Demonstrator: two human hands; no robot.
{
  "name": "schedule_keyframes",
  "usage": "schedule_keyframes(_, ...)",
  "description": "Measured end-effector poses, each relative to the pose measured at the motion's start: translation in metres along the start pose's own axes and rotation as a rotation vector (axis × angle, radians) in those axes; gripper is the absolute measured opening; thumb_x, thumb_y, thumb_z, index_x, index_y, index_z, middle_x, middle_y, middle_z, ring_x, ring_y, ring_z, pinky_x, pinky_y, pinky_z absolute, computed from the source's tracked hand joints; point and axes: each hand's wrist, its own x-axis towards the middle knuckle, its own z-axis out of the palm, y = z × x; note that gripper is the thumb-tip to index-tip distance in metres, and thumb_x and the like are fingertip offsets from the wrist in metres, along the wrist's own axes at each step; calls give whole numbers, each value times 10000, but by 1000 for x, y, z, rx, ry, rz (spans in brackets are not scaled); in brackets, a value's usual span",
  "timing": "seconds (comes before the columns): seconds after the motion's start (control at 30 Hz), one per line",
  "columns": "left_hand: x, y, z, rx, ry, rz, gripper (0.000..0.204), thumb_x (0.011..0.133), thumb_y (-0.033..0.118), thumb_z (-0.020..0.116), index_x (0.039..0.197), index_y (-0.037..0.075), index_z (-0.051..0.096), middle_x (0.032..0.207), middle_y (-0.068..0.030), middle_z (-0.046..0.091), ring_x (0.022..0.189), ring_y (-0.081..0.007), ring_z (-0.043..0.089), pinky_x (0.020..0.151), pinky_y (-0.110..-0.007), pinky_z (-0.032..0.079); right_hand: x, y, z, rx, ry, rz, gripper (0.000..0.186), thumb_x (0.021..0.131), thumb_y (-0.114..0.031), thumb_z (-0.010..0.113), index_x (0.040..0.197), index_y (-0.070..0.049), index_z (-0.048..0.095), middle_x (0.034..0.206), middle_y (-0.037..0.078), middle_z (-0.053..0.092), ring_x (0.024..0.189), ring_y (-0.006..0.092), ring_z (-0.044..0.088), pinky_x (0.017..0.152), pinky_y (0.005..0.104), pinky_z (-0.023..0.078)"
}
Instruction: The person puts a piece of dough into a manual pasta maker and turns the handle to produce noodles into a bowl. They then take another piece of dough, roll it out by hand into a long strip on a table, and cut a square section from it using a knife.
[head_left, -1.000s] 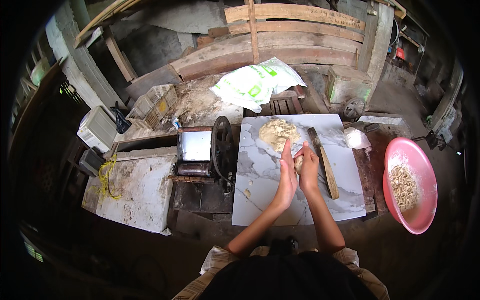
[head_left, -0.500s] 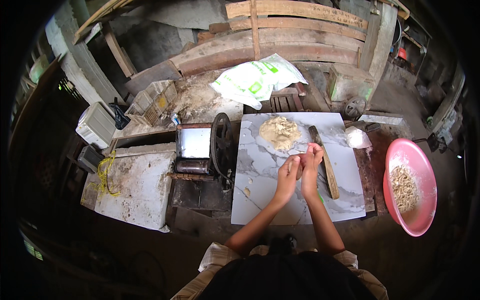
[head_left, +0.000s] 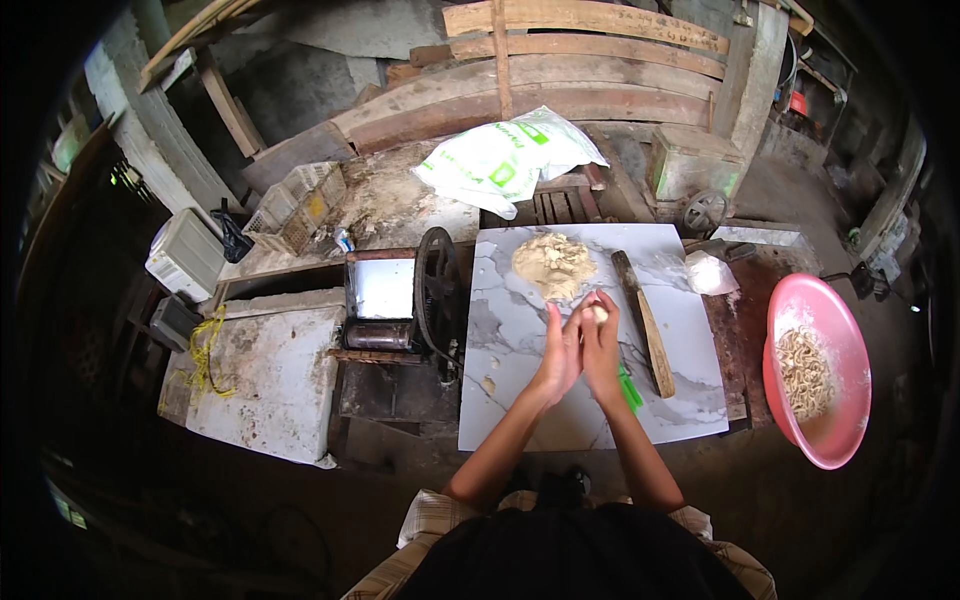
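Above a white marbled board, my left hand and my right hand press together palm to palm. A small pale piece of dough shows at the fingers of the right hand, held between the two. Just beyond my fingertips a large, rough lump of dough rests on the board. To the right of my hands lies a long wooden stick. Beside my right wrist is a bright green object, partly covered by the forearm, its kind unclear.
A pink basin with floury dough strips stands at the right. A small bag of white powder sits by the board's right edge. Left of the board is a roller machine with a large wheel. A white-and-green sack lies behind.
My hands have come from a cupped pose to palms together, slightly left and nearer. The dough piece now shows at the right fingers, and more of the green object is uncovered.
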Motion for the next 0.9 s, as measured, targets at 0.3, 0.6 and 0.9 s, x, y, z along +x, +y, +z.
schedule_keyframes(0.3, 4, 13, -5, 310, 224, 209, 784, 935, 637, 131, 1473, 70, 188, 1549, -118, 86, 1432, -212, 26, 1129, -340, 34, -3, -27, 2, 249, -102, 367, 514, 996, -373, 379, 582, -84, 476, 568, 17, 444, 564, 99, 405, 522, 271, 292)
schedule_keyframes(0.6, -2, 11, 22, 27, 37, 369, 763, 937, 629, 203, 1443, 62, 273, 1520, -66, 232, 1391, -182, 218, 1107, -296, 187, -7, -52, 3, -317, -104, -139, 249, 964, -207, 366, 926, -24, 531, 1005, 150, 534, 860, 288, 504, 805, 398, 392)
schedule_keyframes(0.9, 14, -28, -15, -213, -99, 193, 603, 989, 447, 310, 1476, 124, 162, 1496, -31, 252, 1375, -170, 226, 1098, -330, 220, -30, -82, 3, -535, -271, -519, 431, 953, -143, 375, 1364, -23, 423, 1436, 194, 359, 1367, 356, 273, 1116, 453, 193)
